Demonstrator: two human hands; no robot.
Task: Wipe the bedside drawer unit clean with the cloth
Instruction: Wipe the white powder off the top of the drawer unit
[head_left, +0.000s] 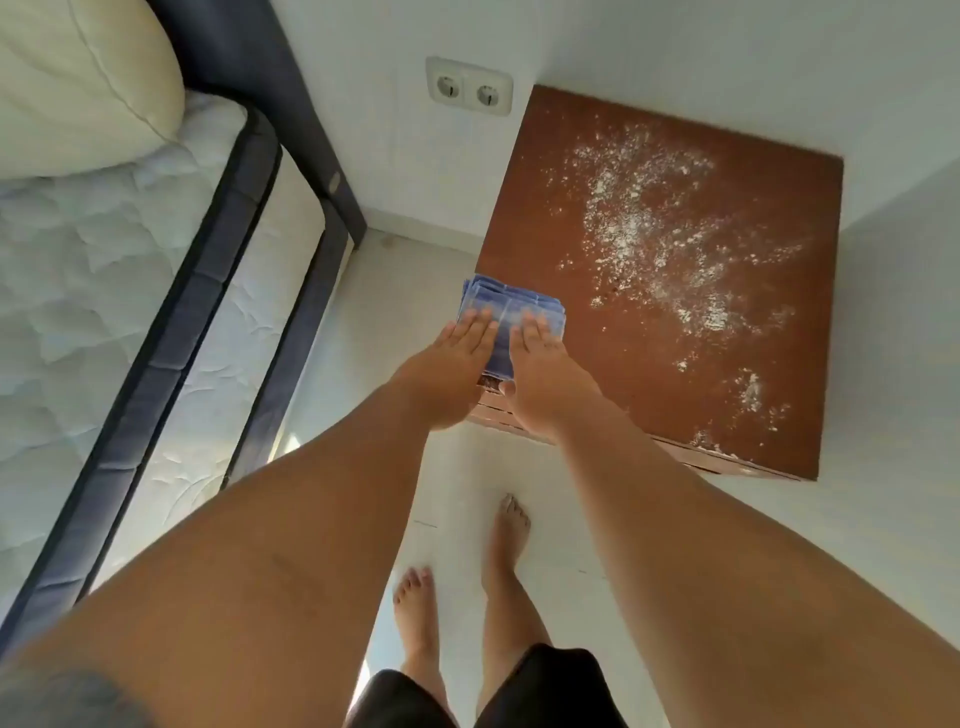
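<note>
Pressing flat on the folded blue cloth (498, 301), the left grip (457, 364) and right grip (545, 374) lie side by side, fingers straight, clasping nothing. The cloth sits on the drawer unit's (649, 405) near-left corner. White powder (639, 223) spreads rightward and farther back, nearer the right grip. The cloth's long axis is half covered and unclear.

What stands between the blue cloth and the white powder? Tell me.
Nothing visible. The folded blue cloth lies on a corner of the brown wooden drawer unit, under the left hand and right hand; only bare top separates it from the scattered white powder.
</note>
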